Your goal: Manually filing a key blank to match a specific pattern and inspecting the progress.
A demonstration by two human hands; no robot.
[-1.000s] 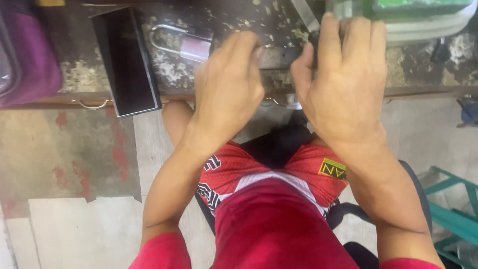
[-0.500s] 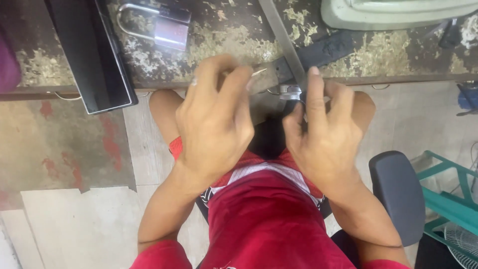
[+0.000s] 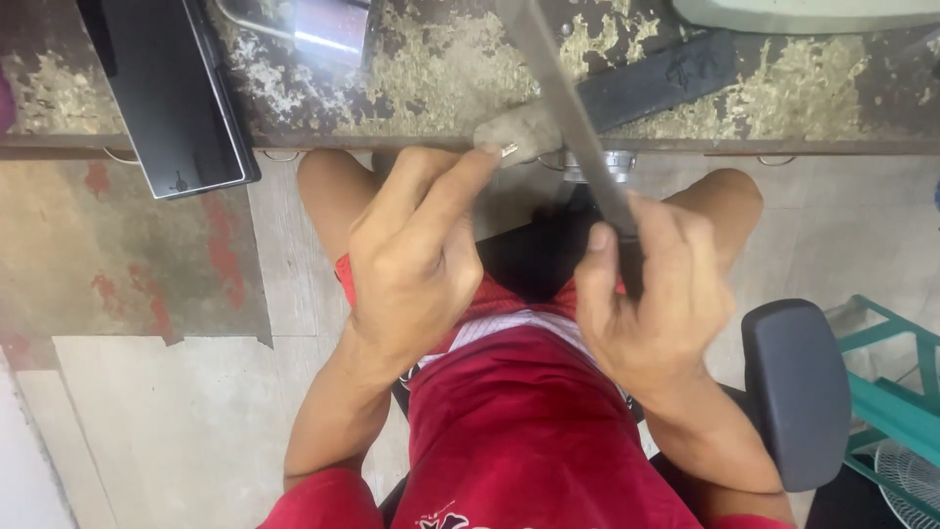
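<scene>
The right hand (image 3: 651, 294) is clenched round the near end of a long flat metal file (image 3: 568, 108), which slants across the bench (image 3: 431, 69) edge. The left hand (image 3: 416, 260) pinches a small key-like piece (image 3: 509, 150) against that edge. The file looks stiff and weighty, best gripped at its handle; the piece looks tiny and slippery.

I see a dark red short-sleeved shirt (image 3: 529, 441), white print low on its front. Red shorts (image 3: 509, 309) with a white band. Bare forearms, bare knees. No rings or watch on the left hand (image 3: 416, 260) or the right hand (image 3: 651, 294).
</scene>
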